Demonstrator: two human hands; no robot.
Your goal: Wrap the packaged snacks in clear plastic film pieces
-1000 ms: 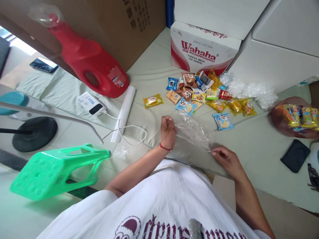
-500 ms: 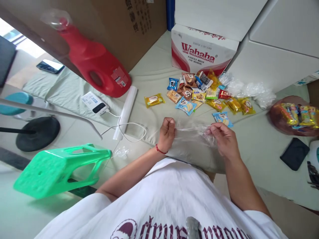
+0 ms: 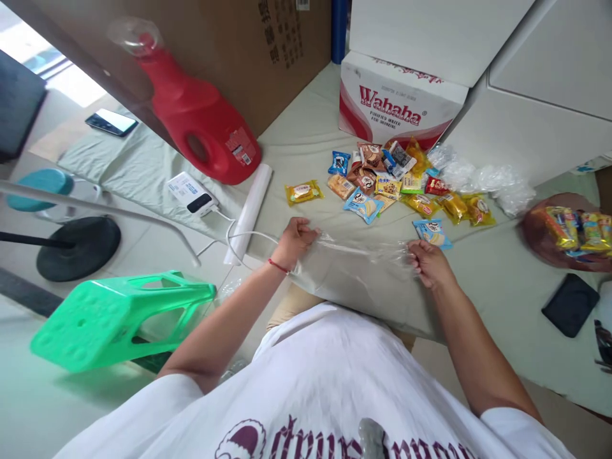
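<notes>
Stretching clear plastic (image 3: 356,258) across the centre of the frame, we pinch one end in our left hand (image 3: 297,243) and the other in our right hand (image 3: 430,262), each grip closed on it by the fingertips. A red bracelet (image 3: 277,265) circles our left wrist. Just above our right hand lies a blue packet (image 3: 433,234); beyond the plastic, a yellow packet (image 3: 305,192) sits apart to the left of the snacks (image 3: 362,204) heaped before a Wahaha box (image 3: 401,105). Crumpled film (image 3: 482,178) lies right of the heap. At the right edge we see a brown bowl (image 3: 535,223) holding yellow packs (image 3: 564,227), with a black pouch (image 3: 571,305) below it. All these rest on a pale green sheet (image 3: 488,287). Left of centre are a white roll (image 3: 247,217) and a power bank (image 3: 191,192) with its cable (image 3: 255,233) plugged in. A red jug (image 3: 217,121) stands at upper left, a phone (image 3: 111,122) further left, and a green stool (image 3: 90,319) lies on its side at lower left.
</notes>
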